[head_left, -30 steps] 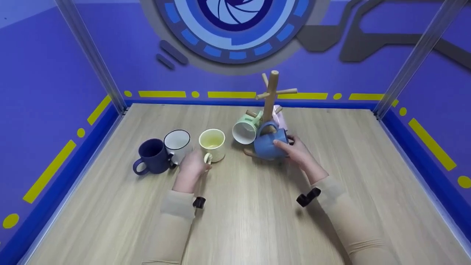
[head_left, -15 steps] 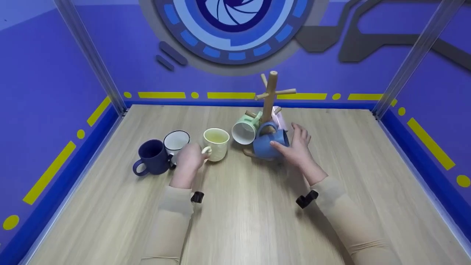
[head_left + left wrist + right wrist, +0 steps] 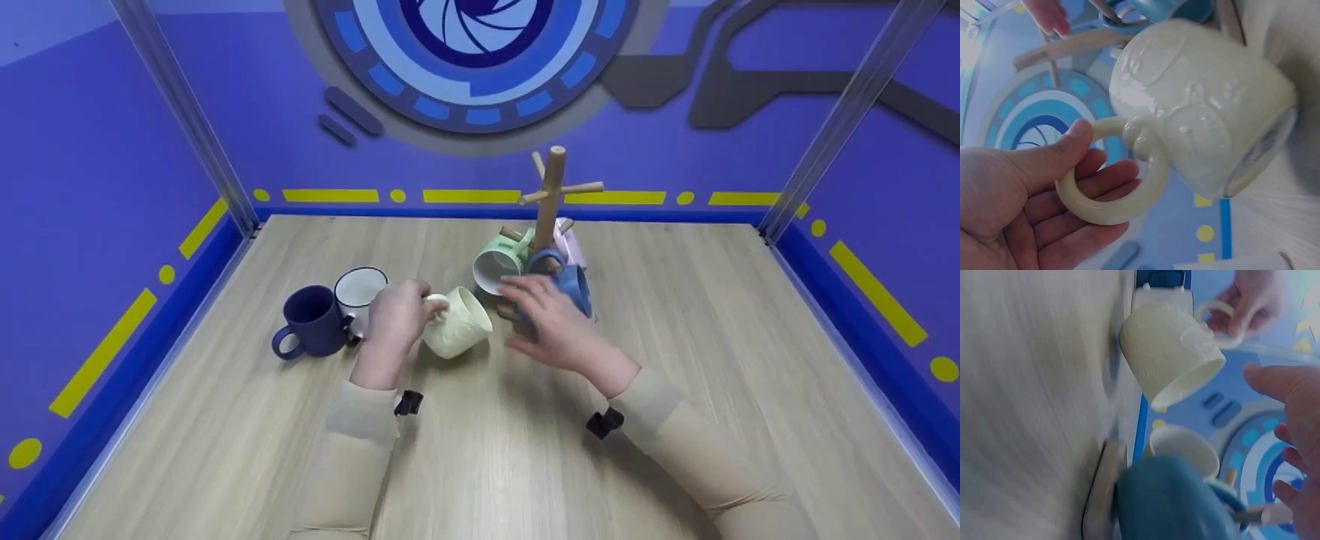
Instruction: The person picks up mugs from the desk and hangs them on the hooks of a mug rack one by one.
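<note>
My left hand (image 3: pixel 397 319) grips a cream mug (image 3: pixel 456 326) by its handle (image 3: pixel 1112 209), thumb on top. The mug is tilted, its mouth turned to the right and its base raised off the table. My right hand (image 3: pixel 559 326), fingers spread, is in front of the blue mug (image 3: pixel 574 289) and partly hides it; whether it touches that mug is unclear. The blue mug and a light green mug (image 3: pixel 497 268) hang tilted on the low pegs of a wooden mug tree (image 3: pixel 551 199). Behind them shows a pink mug (image 3: pixel 568 244), partly hidden.
Left of my left hand, a dark blue mug (image 3: pixel 311 326) and a white mug with a black rim (image 3: pixel 360 289) stand upright side by side on the wooden table (image 3: pixel 480 465). Blue panels enclose the back and sides.
My left hand has lifted the cream mug and tipped it to the right. My right hand has let go of the blue mug and moved left, toward the cream mug.
</note>
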`<state>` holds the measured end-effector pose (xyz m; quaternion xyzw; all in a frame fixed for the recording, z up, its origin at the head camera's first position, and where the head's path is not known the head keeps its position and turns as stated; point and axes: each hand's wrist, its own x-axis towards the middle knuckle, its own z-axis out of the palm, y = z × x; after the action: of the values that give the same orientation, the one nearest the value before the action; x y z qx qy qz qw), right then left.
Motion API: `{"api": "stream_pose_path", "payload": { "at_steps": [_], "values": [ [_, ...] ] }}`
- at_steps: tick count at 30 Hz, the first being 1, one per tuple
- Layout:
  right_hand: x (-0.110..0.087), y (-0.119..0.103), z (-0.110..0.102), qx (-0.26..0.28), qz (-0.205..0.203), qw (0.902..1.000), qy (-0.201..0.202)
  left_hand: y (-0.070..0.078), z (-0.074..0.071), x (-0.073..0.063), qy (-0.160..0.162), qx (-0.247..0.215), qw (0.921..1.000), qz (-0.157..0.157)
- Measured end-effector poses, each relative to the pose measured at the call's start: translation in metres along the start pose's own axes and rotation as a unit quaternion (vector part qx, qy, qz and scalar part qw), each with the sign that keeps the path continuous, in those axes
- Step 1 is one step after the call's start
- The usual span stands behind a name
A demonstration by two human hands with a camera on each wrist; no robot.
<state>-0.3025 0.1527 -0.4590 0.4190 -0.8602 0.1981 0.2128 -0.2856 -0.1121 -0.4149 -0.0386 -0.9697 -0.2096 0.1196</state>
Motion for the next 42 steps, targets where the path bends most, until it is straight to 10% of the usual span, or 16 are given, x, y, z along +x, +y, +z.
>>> {"api": "stream_pose_path", "payload": {
  "at_steps": [7, 12, 19, 31, 42],
  "values": [
    [0.003, -0.016, 0.011, 0.06, 0.04, 0.9885, -0.133, 0.021, -0.021, -0.008, -0.036, 0.002, 0.9932, 0.111],
    [0.001, -0.015, 0.012, 0.114, 0.019, 0.9889, -0.093, 0.028, -0.029, -0.008, -0.045, -0.017, 0.9873, 0.151],
    [-0.001, -0.011, 0.004, 0.161, 0.01, 0.9869, -0.011, 0.035, -0.022, -0.005, 0.063, -0.153, 0.9702, 0.177],
    [0.017, -0.006, -0.029, 0.293, 0.082, 0.9478, 0.095, 0.036, -0.003, 0.012, 0.055, -0.44, 0.8953, 0.046],
    [0.036, 0.011, -0.04, 0.316, 0.236, 0.9107, 0.124, 0.042, 0.013, 0.027, 0.031, -0.447, 0.894, 0.001]
  ]
}}
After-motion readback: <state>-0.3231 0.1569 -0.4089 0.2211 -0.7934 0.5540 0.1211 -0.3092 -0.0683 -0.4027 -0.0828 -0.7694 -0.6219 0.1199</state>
